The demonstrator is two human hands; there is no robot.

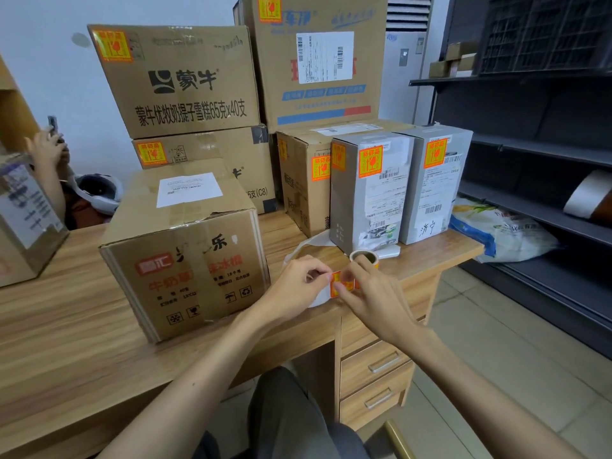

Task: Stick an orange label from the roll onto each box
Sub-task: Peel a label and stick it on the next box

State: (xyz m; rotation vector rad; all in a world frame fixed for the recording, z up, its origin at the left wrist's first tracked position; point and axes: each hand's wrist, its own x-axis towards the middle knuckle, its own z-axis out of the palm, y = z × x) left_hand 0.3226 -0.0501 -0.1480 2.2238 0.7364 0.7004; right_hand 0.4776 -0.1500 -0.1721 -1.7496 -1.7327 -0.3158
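Trouble, as I read it from my remote seat, lies in the peel itself. The left hand [294, 286] pinches the white backing strip [319, 301] between thumb and forefinger, and the right hand [371, 293] has its fingertips curled onto the orange label [335, 289], apparently nipping its edge, just above the desk [66, 326] and just in front of the roll [364, 257]. If the label lifts unevenly, I'd expect it to curl onto itself or cling to the fingers, and a folded sticker will not lie flat afterwards. A sharp tug could also tear it, or drag the light roll along the desk toward the edge on the right. The brown box [185, 260] nearest me shows no orange sticker on its visible faces, so I judge it the next target; its front carries wrinkled tape, and a label pressed over that ridge may bubble or lift. The grey boxes [371, 190] behind the roll already wear theirs, so a second sticker there would be wasted. I cannot tell how much of the label is free yet.
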